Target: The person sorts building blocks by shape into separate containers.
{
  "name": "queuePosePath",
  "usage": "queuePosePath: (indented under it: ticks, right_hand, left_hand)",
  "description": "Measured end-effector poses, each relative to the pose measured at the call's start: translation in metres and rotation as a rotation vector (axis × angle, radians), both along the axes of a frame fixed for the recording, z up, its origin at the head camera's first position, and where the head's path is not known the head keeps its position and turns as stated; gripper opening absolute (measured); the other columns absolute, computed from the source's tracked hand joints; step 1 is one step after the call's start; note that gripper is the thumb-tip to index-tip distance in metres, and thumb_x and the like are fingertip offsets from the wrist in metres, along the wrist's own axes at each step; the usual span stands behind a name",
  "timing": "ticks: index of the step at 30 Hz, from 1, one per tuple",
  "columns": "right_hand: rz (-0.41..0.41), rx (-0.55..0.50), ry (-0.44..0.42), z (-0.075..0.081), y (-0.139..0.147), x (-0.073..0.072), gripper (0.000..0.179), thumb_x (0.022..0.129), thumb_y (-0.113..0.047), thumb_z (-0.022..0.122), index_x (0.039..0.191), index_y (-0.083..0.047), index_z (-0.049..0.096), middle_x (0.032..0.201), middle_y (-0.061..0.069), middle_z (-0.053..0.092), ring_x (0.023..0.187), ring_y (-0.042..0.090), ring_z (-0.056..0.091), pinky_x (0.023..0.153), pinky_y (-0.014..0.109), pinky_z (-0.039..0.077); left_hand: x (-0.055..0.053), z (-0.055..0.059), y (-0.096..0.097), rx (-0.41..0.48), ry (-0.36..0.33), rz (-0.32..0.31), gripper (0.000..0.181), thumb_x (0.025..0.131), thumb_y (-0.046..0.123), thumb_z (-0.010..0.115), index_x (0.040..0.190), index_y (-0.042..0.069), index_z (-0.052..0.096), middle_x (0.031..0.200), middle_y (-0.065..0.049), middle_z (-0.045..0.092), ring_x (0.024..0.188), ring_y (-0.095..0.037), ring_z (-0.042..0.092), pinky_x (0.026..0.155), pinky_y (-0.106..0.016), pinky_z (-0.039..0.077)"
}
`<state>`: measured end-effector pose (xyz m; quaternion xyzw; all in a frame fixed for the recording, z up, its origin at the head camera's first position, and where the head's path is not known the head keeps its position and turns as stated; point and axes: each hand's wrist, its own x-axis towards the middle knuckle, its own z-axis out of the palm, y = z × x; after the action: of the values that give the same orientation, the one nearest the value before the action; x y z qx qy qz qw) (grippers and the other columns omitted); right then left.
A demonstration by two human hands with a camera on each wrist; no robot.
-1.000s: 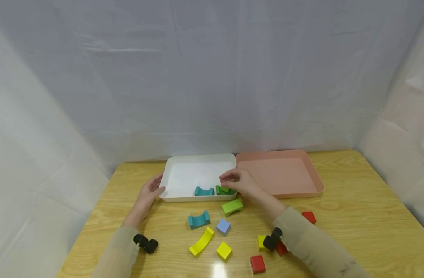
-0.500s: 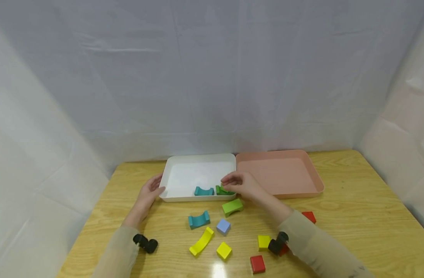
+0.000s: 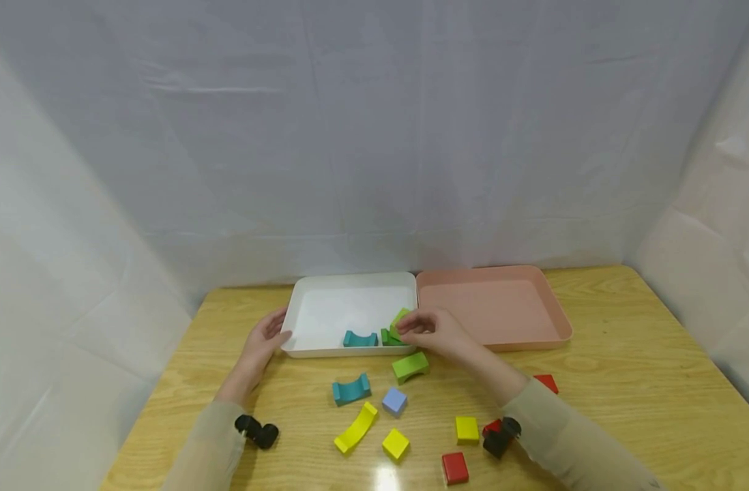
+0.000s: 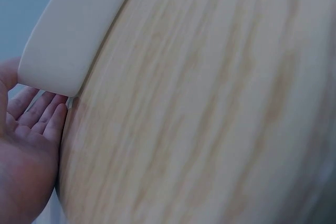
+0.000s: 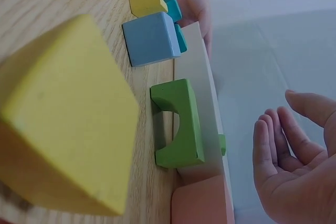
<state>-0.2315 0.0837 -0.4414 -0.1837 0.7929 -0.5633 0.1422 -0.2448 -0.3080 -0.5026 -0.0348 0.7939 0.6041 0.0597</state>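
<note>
In the head view my left hand (image 3: pixel 264 341) is at the left edge of the white tray (image 3: pixel 325 300), thumb over the rim and fingers along the outside wall. My right hand (image 3: pixel 432 331) hovers over the tray's front right corner. In the right wrist view, its thumb and fingers (image 5: pixel 265 140) stand apart with nothing between them. Right by these fingertips a light green block (image 3: pixel 400 319) leans up on a darker green arch block (image 3: pixel 386 337). Left of them in the tray lies a teal arch block (image 3: pixel 360 339).
A pink tray (image 3: pixel 491 307) adjoins the white one. On the wooden table in front lie a green arch block (image 3: pixel 410 367), a teal arch block (image 3: pixel 353 390), a blue cube (image 3: pixel 395 401), a yellow curved block (image 3: pixel 357 428), yellow cubes (image 3: pixel 395 444) and red blocks (image 3: pixel 455 468).
My right hand has drawn slightly right, and the light green block beside its fingertips shows more fully, tilted up on the green arch block. The left hand has stayed at the tray's edge.
</note>
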Motion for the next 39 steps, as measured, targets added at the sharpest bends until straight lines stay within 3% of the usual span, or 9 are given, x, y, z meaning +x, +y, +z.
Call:
queuePosePath:
  ticks: [8, 15, 26, 39]
  right_hand:
    - [0.019, 0.004, 0.011, -0.005, 0.007, 0.004, 0.026, 0.099, -0.007, 0.073, 0.122, 0.007, 0.071, 0.118, 0.024, 0.075, 0.099, 0.017, 0.069, 0.083, 0.016, 0.057]
    - [0.015, -0.02, -0.022, -0.01, 0.01, 0.006, 0.028, 0.099, -0.007, 0.073, 0.123, 0.008, 0.071, 0.12, 0.025, 0.075, 0.099, 0.015, 0.069, 0.083, 0.017, 0.057]
    - [-0.003, 0.029, -0.027, -0.016, 0.018, 0.013, 0.024, 0.099, -0.009, 0.074, 0.12, 0.002, 0.073, 0.115, 0.017, 0.077, 0.098, 0.013, 0.068, 0.085, 0.018, 0.057]
    - [0.019, 0.025, -0.001, -0.021, 0.025, 0.019, 0.024, 0.098, -0.007, 0.075, 0.118, 0.004, 0.073, 0.116, 0.021, 0.076, 0.096, 0.01, 0.068, 0.085, 0.015, 0.056]
  left_hand:
    - [0.0, 0.0, 0.0, -0.004, -0.006, 0.005, 0.066, 0.109, 0.008, 0.057, 0.167, 0.002, 0.025, 0.173, -0.024, 0.028, 0.161, -0.039, 0.026, 0.134, -0.051, 0.023]
    - [-0.001, 0.0, 0.0, -0.009, 0.003, 0.011, 0.065, 0.109, 0.008, 0.056, 0.167, 0.001, 0.027, 0.173, -0.023, 0.03, 0.161, -0.04, 0.027, 0.134, -0.053, 0.023]
    - [0.0, 0.002, 0.001, -0.018, 0.004, 0.003, 0.066, 0.109, 0.008, 0.057, 0.167, 0.001, 0.027, 0.172, -0.024, 0.03, 0.161, -0.039, 0.028, 0.134, -0.052, 0.023]
    - [0.001, 0.003, 0.001, -0.005, 0.003, -0.006, 0.065, 0.109, 0.007, 0.056, 0.167, 0.001, 0.025, 0.173, -0.024, 0.028, 0.161, -0.039, 0.027, 0.134, -0.051, 0.024]
